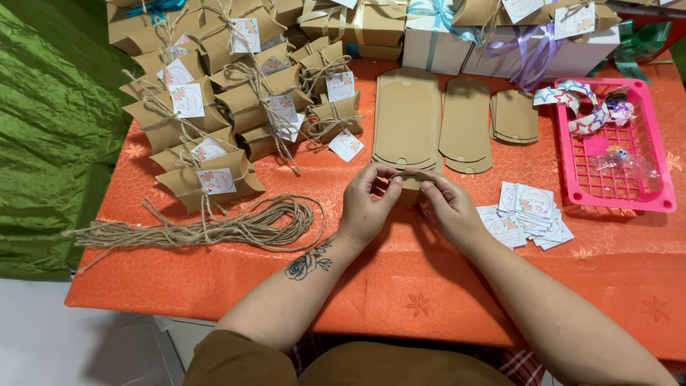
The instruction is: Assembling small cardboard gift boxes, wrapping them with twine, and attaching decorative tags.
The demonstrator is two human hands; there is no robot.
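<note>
Fingers (389,179) pinch small kraft box (409,187), axis left-right

Matt brown kraft card in the flat box blanks (407,118) and the tied pillow boxes (207,182); rough, hairy jute in the twine bundle (214,227); glossy pink plastic in the basket (661,154); shiny satin in the ribbons (532,50); smooth printed paper in the tags (525,211); crinkled orange patterned cloth with slight sheen over the table (429,286).
</note>
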